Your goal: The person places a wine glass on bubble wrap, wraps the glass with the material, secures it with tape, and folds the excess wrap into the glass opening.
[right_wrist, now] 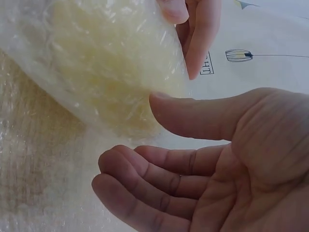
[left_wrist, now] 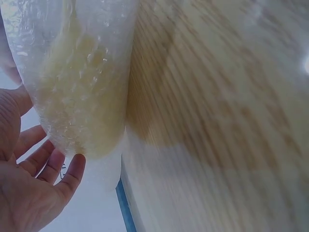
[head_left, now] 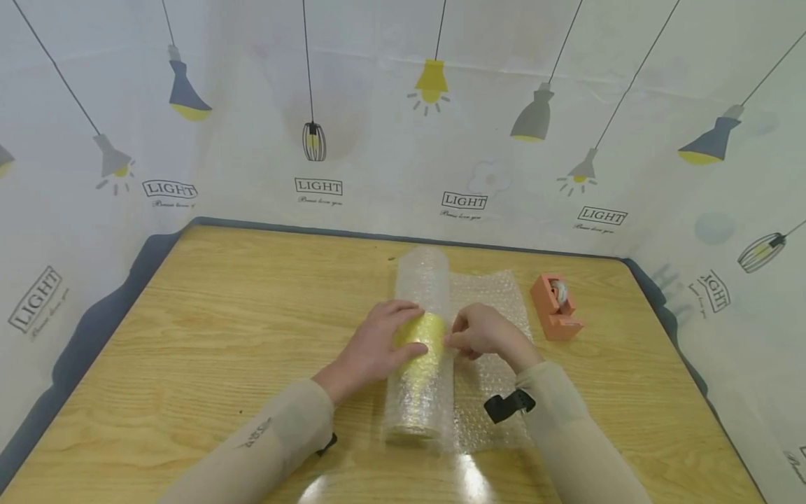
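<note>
Our left hand [head_left: 376, 341] spreads over the bubble-wrap roll [head_left: 417, 392]; light, even pressure should keep it snug. We cannot tell whether our right hand [head_left: 485, 330] pinches it.

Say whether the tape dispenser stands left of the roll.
No, the head view shows the tape dispenser standing right of the roll.

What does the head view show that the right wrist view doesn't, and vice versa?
Only the head view shows the orange tape dispenser, the beige sleeves and a black strap. Only the right wrist view shows the right grip from its palm side. Both share the bubble-wrap roll with something yellow inside, the left grip, the wooden table and the printed wall.
</note>
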Demonstrator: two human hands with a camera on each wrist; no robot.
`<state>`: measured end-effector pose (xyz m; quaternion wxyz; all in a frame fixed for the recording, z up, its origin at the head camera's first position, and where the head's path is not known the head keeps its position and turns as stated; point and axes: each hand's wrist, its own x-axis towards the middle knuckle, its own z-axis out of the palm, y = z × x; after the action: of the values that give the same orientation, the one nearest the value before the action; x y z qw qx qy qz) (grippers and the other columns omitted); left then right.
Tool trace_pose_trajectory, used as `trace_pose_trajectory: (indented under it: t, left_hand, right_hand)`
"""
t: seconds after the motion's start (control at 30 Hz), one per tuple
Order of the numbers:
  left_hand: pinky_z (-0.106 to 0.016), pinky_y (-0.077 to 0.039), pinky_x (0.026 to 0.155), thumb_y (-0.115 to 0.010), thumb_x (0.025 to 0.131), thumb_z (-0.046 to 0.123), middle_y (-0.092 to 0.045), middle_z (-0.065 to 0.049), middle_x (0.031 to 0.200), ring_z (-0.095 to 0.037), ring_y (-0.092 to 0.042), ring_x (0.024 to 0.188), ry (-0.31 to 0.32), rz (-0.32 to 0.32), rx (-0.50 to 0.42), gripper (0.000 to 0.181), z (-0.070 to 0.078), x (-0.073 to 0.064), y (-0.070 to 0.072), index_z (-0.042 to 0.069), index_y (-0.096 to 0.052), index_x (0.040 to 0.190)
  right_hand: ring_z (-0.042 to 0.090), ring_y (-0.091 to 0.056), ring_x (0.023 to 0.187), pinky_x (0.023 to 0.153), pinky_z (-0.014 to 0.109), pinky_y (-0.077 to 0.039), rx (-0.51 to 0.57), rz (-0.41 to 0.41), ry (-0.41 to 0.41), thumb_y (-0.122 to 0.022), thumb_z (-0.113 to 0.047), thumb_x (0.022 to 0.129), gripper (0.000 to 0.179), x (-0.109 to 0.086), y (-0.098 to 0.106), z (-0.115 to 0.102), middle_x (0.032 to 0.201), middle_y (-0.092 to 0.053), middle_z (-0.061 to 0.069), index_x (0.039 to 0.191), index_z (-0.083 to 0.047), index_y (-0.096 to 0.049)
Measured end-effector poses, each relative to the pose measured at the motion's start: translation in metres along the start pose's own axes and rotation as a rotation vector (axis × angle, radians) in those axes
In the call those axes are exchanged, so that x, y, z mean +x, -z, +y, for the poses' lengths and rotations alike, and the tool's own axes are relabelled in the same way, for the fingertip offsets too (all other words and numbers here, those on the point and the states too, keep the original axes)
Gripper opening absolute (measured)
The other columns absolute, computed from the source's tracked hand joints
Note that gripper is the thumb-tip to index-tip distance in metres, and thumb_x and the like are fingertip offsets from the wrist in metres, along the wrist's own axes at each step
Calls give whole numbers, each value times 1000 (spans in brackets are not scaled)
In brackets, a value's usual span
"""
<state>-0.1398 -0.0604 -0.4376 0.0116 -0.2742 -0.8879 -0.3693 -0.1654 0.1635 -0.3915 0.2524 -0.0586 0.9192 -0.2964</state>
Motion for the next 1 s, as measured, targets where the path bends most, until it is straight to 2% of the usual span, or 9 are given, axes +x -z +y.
trace_pose_trajectory:
  t: [0.27, 0.5, 0.6, 0.7, 0.87, 1.0]
  left_hand:
    - [-47, -37, 121, -77, 94, 34, -53, -11, 151, -31, -44, 142, -10, -9, 6, 63, 3, 3, -3, 5, -57, 146]
    - [-46, -36, 121, -78, 93, 35, -54, -11, 150, -31, -44, 142, -31, 3, 7, 63, 4, 6, -7, 6, -58, 145]
    - [-46, -36, 122, -78, 93, 36, -54, -10, 150, -30, -44, 142, -37, 7, 3, 63, 6, 7, -8, 5, -58, 145]
    - [-45, -36, 122, -77, 93, 37, -53, -9, 150, -29, -44, 142, -31, 2, 5, 63, 8, 8, -9, 7, -58, 145]
    - [-44, -36, 122, -77, 93, 38, -53, -7, 151, -27, -43, 143, -24, -7, 6, 63, 13, 9, -11, 8, -58, 146]
    - [-43, -36, 121, -79, 92, 36, -54, -8, 149, -27, -44, 141, -37, 1, 10, 63, 15, 10, -12, 6, -59, 144]
  right_hand:
    - [23, -72, 75, 73, 41, -63, -9, 35, -10, -73, -17, 95, 20, -4, 1, -1, 88, -72, 16, 97, 1, -67]
    - [26, -73, 81, 72, 39, -65, 145, -13, 46, -59, -11, 99, 23, -4, 0, 4, 93, -71, 17, 106, 9, -70]
    - [29, -74, 83, 74, 41, -65, 179, -32, 50, -56, -15, 102, 27, -6, 1, 5, 94, -72, 17, 103, 7, -71]
    - [31, -74, 86, 77, 43, -65, 203, -41, 28, -59, -24, 105, 33, -8, 0, 4, 95, -73, 18, 102, 7, -71]
    - [31, -75, 84, 77, 43, -65, 193, -28, 4, -66, -36, 102, 42, -8, -1, 3, 92, -73, 17, 99, 6, -71]
    - [27, -75, 77, 72, 40, -65, 175, -3, -1, -70, -39, 99, 44, -6, -3, 4, 87, -73, 16, 89, 4, -70]
